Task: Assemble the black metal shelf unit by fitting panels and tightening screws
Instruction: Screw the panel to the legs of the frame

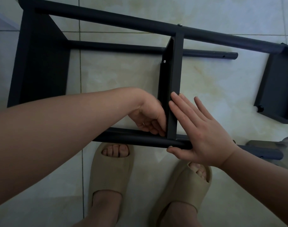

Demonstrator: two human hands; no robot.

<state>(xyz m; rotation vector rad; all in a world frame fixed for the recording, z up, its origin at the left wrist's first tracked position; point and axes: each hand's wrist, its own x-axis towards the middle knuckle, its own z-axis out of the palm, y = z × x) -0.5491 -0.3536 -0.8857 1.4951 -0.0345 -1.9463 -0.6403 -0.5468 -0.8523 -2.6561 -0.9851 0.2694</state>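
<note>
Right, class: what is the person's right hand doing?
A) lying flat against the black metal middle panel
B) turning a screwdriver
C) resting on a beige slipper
A: the right hand lies open and flat against the black metal middle panel, holding no tool.

Single view: wide-angle camera on your head, pitched steeply down at tiled floor (205, 71). Close range: your forearms enter from lower left and lower right, left hand (149, 118) and right hand (200, 128) meet near frame centre, your slippers (110, 169) sit right below them. Shelf frame (123, 18) fills upper half, running off top-left corner and right edge. Straight bars bow toward edges.
</note>
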